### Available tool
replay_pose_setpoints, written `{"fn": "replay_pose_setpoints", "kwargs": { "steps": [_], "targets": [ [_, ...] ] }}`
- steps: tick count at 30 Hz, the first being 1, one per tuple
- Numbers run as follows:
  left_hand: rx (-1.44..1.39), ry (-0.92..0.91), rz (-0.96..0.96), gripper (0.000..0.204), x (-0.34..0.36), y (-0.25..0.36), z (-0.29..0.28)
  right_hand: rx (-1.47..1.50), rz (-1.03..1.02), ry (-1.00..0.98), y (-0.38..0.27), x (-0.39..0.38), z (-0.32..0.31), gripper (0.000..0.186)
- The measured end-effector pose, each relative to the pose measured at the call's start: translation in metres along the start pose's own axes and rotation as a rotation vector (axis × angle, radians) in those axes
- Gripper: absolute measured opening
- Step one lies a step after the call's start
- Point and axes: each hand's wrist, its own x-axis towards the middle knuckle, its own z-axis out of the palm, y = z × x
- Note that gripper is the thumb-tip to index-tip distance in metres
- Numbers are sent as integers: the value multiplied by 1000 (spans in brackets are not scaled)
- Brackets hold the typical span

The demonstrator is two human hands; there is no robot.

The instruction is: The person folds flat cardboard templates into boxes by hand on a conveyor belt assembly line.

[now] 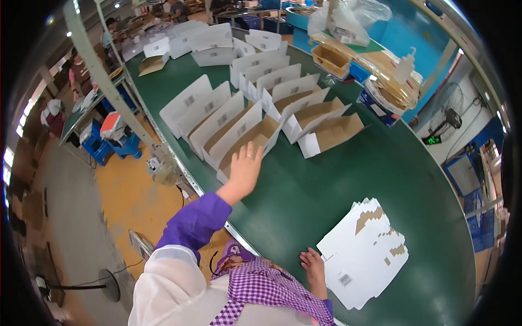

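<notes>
**Carton line: left hand at the nearest folded box, right hand beside the flat stack**

The setting is a workshop with a long green conveyor belt [326, 185] running away from the person, an orange floor to its left and blue fittings beyond it. The left hand [246, 167] is extended forward, fingers spread and palm down, gripping nothing; its fingertips lie on or just over the near edge of the nearest folded carton [251, 142], and I cannot tell whether contact is made. The right hand [314, 267] rests open on the belt close to the body, fingers loosely extended, empty, touching or just beside the left edge of the stack of flat blanks [363, 252].

In my judgement, seating this carton well calls for a flat palm on its upright white flap, pressing evenly so the box stays square and nests against the row beyond the fingers.

Packages, placed from the left hand: directly ahead and running away, a slanted row of open cartons [255, 103], white outside, brown inside, each with a small grey barcode label on its flap. Right of that hand, one carton [333, 135] lies apart. The blanks are white with brown patches and a barcode near the lower corner. Far ahead and right sit a small brown box [330, 60] and a clear squeeze bottle [405, 66].
</notes>
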Motion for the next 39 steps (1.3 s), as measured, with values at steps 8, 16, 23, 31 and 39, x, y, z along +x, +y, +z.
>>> {"fn": "replay_pose_setpoints", "kwargs": {
  "steps": [8,16,23,31,39],
  "targets": [
    [-356,-238,268,46,-33,65,90,83,-64,210,-12,-42,-34,39],
    [-802,-269,-135,67,39,-76,187,110,-228,425,-15,-71,-72,39],
    [-1009,-533,-317,58,57,-71,167,34,-465,868,-6,-66,-172,36],
    [-1025,-500,-323,45,33,-46,189,-686,-444,1416,-20,-29,-262,46],
    [-1144,-743,27,38,-36,106,179,-604,-71,1472,-46,-28,-257,52]
  ]
}}
